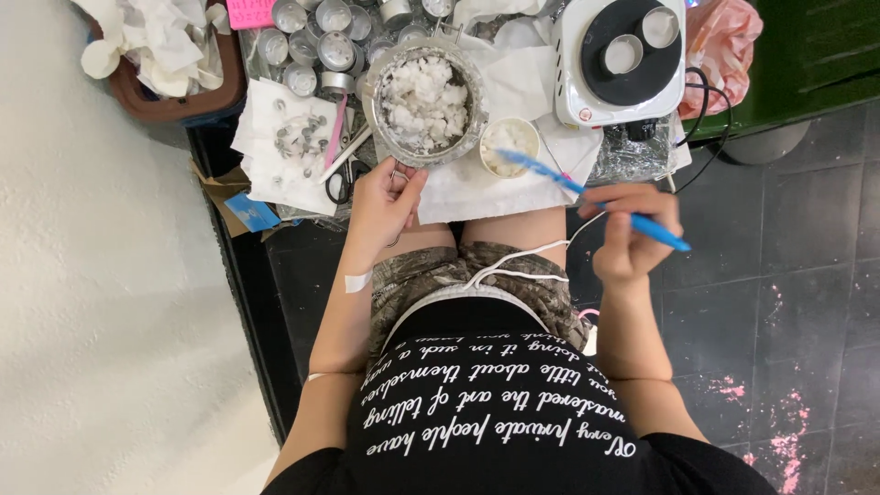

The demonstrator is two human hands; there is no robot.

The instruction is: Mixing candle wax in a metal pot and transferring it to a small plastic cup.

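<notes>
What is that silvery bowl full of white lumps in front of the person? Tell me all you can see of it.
The metal bowl is round, silvery and looks foil-lined or crinkled at the rim. It is heaped with white, crumbly chunks, perhaps wax. It sits upright on white paper among small metal cups, beside a white hotplate. The left hand touches its near edge, apparently at a handle; the right hand holds a blue tool nearby.

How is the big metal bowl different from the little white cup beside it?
The metal bowl is much wider than the white cup and is silvery, while the cup is white. The left hand is at the bowl's near rim; the blue tool in the right hand reaches over the cup. Both hold white chunks.
</notes>
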